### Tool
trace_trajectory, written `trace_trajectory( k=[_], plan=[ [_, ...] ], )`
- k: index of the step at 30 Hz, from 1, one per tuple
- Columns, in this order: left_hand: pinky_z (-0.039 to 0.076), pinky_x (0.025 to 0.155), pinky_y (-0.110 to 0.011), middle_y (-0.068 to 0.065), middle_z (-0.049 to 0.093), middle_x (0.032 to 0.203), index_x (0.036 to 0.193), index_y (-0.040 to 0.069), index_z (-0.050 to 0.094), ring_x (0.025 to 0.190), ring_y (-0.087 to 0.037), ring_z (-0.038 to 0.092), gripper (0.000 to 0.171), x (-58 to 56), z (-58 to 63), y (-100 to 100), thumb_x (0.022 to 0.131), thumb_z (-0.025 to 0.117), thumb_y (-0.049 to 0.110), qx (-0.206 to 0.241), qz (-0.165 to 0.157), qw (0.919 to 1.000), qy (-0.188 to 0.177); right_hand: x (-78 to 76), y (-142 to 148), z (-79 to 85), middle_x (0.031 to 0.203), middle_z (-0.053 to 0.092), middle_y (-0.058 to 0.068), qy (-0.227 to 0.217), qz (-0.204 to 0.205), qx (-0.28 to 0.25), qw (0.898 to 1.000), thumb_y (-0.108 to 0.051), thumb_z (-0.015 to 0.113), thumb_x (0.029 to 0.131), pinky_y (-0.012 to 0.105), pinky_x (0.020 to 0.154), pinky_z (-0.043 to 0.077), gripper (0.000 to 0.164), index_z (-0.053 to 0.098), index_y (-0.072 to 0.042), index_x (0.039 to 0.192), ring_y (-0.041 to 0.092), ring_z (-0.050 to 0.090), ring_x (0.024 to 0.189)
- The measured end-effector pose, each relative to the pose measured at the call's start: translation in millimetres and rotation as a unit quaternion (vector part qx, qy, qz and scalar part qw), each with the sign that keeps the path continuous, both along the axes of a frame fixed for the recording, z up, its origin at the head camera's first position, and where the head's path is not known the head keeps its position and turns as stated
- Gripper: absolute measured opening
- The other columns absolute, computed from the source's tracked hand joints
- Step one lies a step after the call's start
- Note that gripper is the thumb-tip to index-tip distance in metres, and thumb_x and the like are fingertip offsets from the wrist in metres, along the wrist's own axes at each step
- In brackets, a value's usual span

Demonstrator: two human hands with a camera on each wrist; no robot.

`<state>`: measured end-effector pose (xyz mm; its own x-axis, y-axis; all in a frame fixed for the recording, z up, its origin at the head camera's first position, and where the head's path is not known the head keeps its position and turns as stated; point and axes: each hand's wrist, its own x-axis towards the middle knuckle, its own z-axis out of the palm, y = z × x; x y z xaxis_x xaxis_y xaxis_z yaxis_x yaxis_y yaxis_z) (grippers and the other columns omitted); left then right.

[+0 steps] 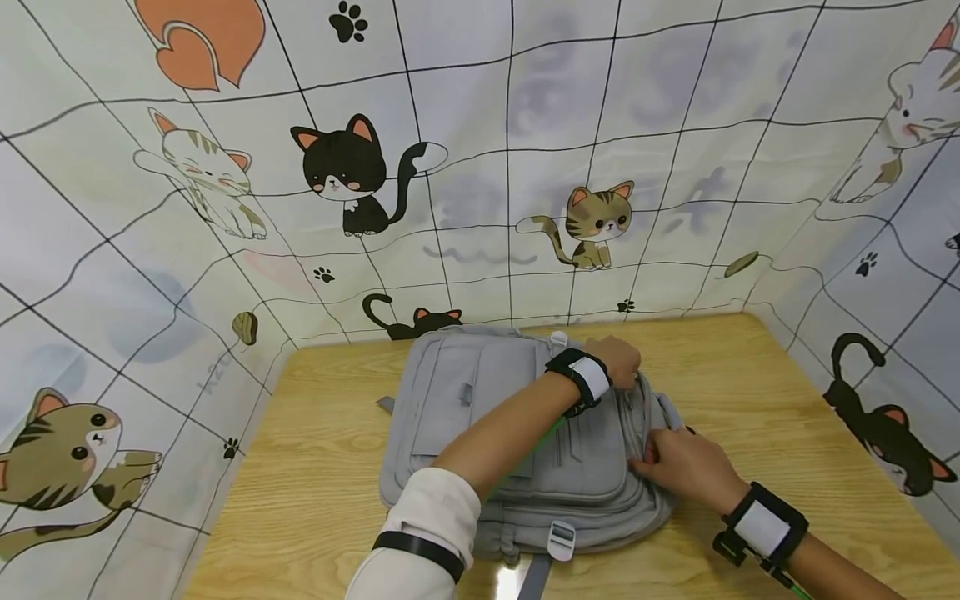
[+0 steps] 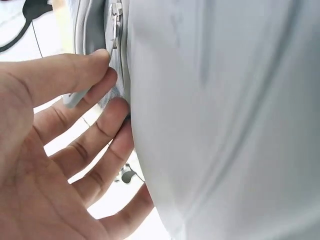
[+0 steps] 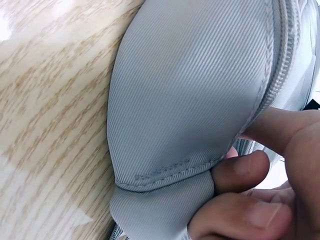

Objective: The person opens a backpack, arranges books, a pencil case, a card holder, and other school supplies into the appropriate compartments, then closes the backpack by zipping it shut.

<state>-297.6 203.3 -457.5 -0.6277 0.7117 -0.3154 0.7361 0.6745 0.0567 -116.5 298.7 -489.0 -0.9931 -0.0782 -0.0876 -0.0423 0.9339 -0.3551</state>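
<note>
A grey backpack (image 1: 517, 400) lies flat on the wooden table, its front pocket facing up. My left hand (image 1: 617, 360) reaches across it to the far right edge. In the left wrist view, the thumb and index finger of my left hand (image 2: 65, 120) pinch the tab of a zipper pull (image 2: 115, 30), while the other fingertips touch the bag's side. Nearer to me, my right hand (image 1: 693, 467) holds the side of the bag. The right wrist view has its curled fingers (image 3: 240, 215) gripping grey fabric beside a zipper (image 3: 285, 55).
Around the bag is the light wooden table (image 1: 315, 467). A white cloth (image 1: 480, 192) with printed cats and grid lines rises behind and at both sides. A strap (image 1: 534, 577) with a white buckle (image 1: 561, 540) hangs toward the near side.
</note>
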Motion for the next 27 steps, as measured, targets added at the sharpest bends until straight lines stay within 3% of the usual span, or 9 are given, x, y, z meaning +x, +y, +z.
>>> trace_trajectory(
  k=[5,10,14,17,22,27],
  plan=[
    [0.021,0.055,-0.026,0.005,0.023,0.059,0.064,0.019,0.037,0.051,-0.011,0.019,0.048,-11.9,1.7,-6,0.106,0.060,0.018,0.025,0.017,0.9993,-0.023,-8.5,1,8.4,0.064,0.052,-0.005,-0.014,0.022,-0.026,0.999,-0.034,0.082,0.092,0.030,0.050,0.036,0.034,0.057,-0.018,0.076,0.013,0.048,0.055],
    [0.020,0.055,-0.025,0.005,0.023,0.062,0.068,0.019,0.036,0.053,-0.010,0.017,0.045,-14.2,5.0,-5,0.107,0.057,0.017,0.038,0.024,0.9984,-0.034,-38.5,6,27.7,0.062,0.055,-0.003,0.021,0.008,-0.063,0.998,-0.032,0.075,0.099,0.031,0.047,0.036,0.026,0.068,-0.008,0.092,0.014,0.049,0.051],
    [0.024,0.056,-0.026,0.004,0.027,0.065,0.072,0.019,0.039,0.055,-0.011,0.023,0.041,-16.7,8.5,-6,0.111,0.054,0.021,0.041,0.040,0.9974,-0.044,-62.4,6,28.7,0.054,0.042,-0.006,0.027,-0.008,-0.049,0.998,-0.034,0.071,0.101,0.028,0.046,0.028,0.038,0.064,-0.010,0.072,0.013,0.039,0.047],
    [0.026,0.056,-0.025,0.004,0.030,0.065,0.073,0.018,0.040,0.055,-0.011,0.028,0.040,-20.9,8.3,-7,0.110,0.055,0.021,0.043,0.047,0.9966,-0.052,-73.5,5,22.2,0.052,0.032,-0.010,0.011,-0.005,-0.046,0.999,-0.031,0.071,0.101,0.026,0.048,0.022,0.053,0.046,-0.021,0.055,0.010,0.031,0.046],
    [0.026,0.055,-0.024,0.004,0.031,0.066,0.072,0.018,0.039,0.056,-0.010,0.030,0.040,-28.1,6.9,-10,0.108,0.056,0.018,0.045,0.043,0.9976,-0.032,-80.8,4,14.6,0.051,0.031,-0.010,0.007,-0.015,-0.048,0.999,-0.025,0.070,0.099,0.025,0.047,0.021,0.052,0.042,-0.024,0.054,0.009,0.032,0.046],
    [0.029,0.054,-0.024,0.005,0.035,0.067,0.073,0.019,0.042,0.057,-0.010,0.035,0.037,-25.3,16.5,-15,0.107,0.058,0.020,0.037,0.059,0.9974,-0.020,-82.7,7,16.3,0.052,0.032,-0.009,-0.011,-0.013,-0.048,0.999,-0.021,0.069,0.097,0.025,0.047,0.022,0.050,0.042,-0.022,0.055,0.009,0.032,0.046]
  ],
)
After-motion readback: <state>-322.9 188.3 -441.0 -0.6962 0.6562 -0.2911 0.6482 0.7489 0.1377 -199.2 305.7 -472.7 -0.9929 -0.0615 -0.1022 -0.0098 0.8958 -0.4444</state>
